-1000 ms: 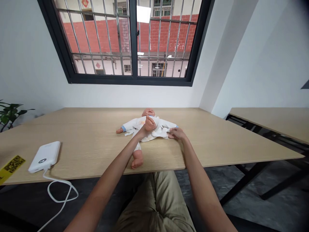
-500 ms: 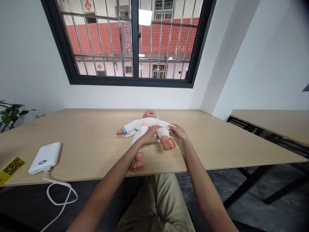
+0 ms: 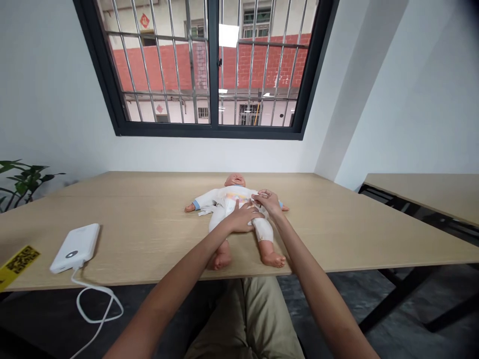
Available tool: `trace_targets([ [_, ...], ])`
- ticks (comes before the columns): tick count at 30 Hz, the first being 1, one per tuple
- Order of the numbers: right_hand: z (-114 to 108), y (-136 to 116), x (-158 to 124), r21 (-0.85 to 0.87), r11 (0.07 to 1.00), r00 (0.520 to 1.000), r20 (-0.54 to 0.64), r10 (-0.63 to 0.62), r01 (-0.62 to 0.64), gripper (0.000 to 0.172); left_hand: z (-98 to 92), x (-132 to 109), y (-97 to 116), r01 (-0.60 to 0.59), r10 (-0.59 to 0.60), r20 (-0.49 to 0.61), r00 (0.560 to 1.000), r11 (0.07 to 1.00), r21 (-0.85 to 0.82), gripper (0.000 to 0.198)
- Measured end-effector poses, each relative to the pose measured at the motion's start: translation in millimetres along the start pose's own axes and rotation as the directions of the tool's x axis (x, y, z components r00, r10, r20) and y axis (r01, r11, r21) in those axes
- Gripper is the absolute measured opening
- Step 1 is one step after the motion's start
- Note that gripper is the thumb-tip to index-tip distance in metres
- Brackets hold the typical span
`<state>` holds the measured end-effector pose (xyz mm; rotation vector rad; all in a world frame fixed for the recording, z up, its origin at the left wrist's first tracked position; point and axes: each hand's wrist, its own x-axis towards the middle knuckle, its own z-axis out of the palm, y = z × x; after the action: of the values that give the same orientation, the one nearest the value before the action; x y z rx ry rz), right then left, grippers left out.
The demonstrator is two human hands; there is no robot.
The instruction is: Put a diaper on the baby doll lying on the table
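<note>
Doll [image 3: 234,195] lies on its back on the table [image 3: 149,234], head toward the window [image 3: 209,65], both legs stretched flat, bare feet near the table's front edge.

White garment covers the doll from shoulders down past the knees; blue cuffs show at both wrists.

My left hand [image 3: 243,219] rests palm down on the doll's lower belly, fingers loose and spread, gripping nothing, just pressing the cloth flat.

My right hand [image 3: 267,201] is at the doll's chest, on the side toward my right. Fingers [image 3: 258,197] are curled in at the garment's front edge. Cannot tell whether they pinch cloth or only touch it.

Judgement on progress: arms are in sleeves and legs are down, so the dressing looks mostly done. The front closure seems unfinished, since loose white strips [image 3: 204,212] trail on the wood beside the doll's arm, left of the body.

Well left of the doll: white power bank [image 3: 75,241], its cable [image 3: 97,304] looping off the table edge.
</note>
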<state>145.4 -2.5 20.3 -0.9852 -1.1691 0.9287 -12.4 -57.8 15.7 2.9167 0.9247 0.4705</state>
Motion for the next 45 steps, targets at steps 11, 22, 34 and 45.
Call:
trace_targets([
  [11,32,-11,-3,-0.513,0.858,0.999,-0.045,0.016,-0.037,0.027,2.9,-3,-3,-0.018,0.018,-0.043,0.999,1.0,0.004,0.052],
  [22,48,-17,-4,-0.644,0.765,0.999,0.013,-0.036,0.036,0.027,3.8,1,-9,-0.099,0.086,-0.103,0.991,0.987,-0.128,0.053],
  [34,22,12,-4,0.024,0.991,0.99,0.048,0.131,-0.133,0.011,0.7,-12,-27,0.272,-0.251,-0.302,0.919,0.962,0.026,0.04],
  [45,-8,47,1,-0.079,0.976,0.925,-0.31,-0.219,0.205,0.038,-4.3,-17,-37,0.45,-0.447,-0.061,0.892,0.891,0.052,0.057],
])
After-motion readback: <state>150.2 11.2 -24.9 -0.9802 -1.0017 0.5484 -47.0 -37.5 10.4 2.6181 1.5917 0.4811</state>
